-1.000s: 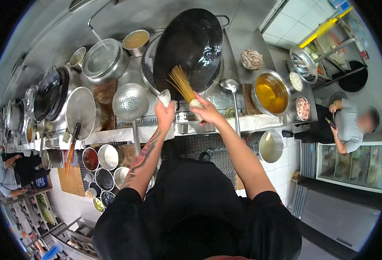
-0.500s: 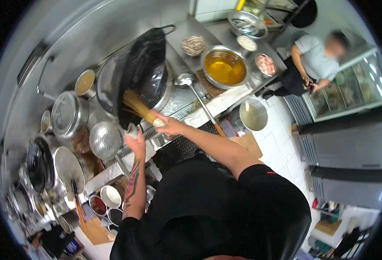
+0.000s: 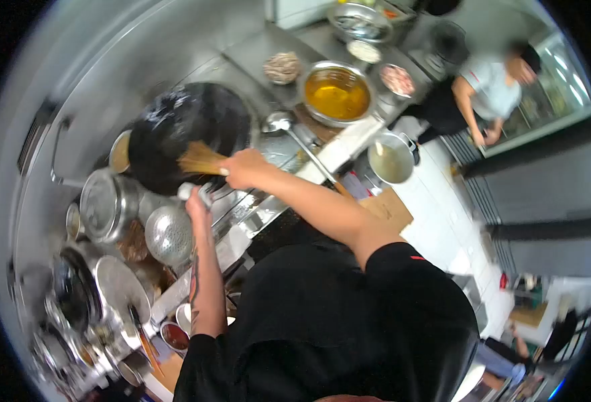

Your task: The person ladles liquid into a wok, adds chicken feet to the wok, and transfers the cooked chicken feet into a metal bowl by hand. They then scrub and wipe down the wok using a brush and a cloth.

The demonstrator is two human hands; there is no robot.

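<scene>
A black wok (image 3: 218, 117) sits over the stove, its dark inside facing me with a wet sheen at the far side. My left hand (image 3: 197, 205) is closed at the wok's near edge, gripping it through a white cloth (image 3: 204, 194). The wok's handle is hidden under that grip. My right hand (image 3: 245, 169) is wrapped round the bound end of a bamboo wok brush (image 3: 200, 159). The splayed bristles point left, over the wok's near part; whether they touch the metal I cannot tell.
A ladle (image 3: 280, 122) and a bowl of yellow oil (image 3: 337, 94) lie right of the wok, near bowls of sliced meat (image 3: 397, 80). A perforated strainer (image 3: 169, 234) and lidded pot (image 3: 101, 204) are at left. A pot (image 3: 390, 158) stands lower right; another person (image 3: 490, 90) stands beyond.
The wok has come down from a steep tilt to lie flatter over the stove. My right hand and the brush have shifted slightly up and left; my left hand keeps its hold.
</scene>
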